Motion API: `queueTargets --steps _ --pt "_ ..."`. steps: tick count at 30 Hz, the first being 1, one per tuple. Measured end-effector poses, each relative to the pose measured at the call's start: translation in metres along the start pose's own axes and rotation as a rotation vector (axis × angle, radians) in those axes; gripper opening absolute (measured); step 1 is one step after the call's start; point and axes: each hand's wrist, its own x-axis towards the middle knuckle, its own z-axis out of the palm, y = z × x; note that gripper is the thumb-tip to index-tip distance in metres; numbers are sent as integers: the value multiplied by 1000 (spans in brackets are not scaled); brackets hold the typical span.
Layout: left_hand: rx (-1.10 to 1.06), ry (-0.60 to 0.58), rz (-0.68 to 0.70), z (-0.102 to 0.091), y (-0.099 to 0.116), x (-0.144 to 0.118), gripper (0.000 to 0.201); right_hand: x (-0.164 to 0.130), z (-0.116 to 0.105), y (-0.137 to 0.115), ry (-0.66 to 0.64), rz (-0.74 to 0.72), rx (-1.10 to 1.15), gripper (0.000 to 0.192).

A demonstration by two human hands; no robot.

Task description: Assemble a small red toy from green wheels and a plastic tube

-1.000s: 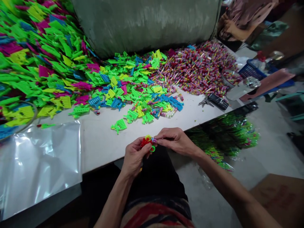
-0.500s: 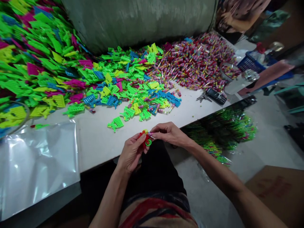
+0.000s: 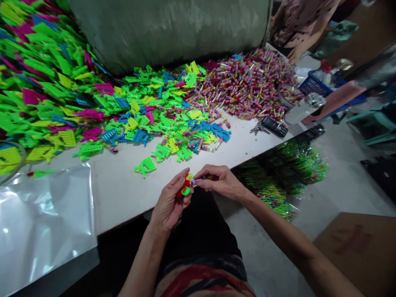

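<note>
Left hand (image 3: 170, 202) pinches red toy (image 3: 185, 184) (green ring below) at tabletop (image 3: 123, 189) edge; right hand (image 3: 221, 181) pinches small tube (image 3: 198, 180) against toy.

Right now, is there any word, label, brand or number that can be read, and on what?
None can be read.
Cardboard box: faint red marking, too blurred to read.
Mobile phone: keypad too small to read.
Small tubes: wrappers too small to read.
</note>
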Motion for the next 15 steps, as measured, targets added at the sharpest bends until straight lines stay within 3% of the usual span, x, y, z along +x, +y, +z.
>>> queueTargets --steps 5,10,15 --pt "33 9 -26 0 -5 -3 40 -3 3 1 24 -101 -78 17" --pt "-32 -112 -123 -5 -3 -4 33 -4 6 13 88 -72 -37 19" --pt "-63 -130 -177 -11 -5 1 25 -4 12 16 101 -72 79 17"
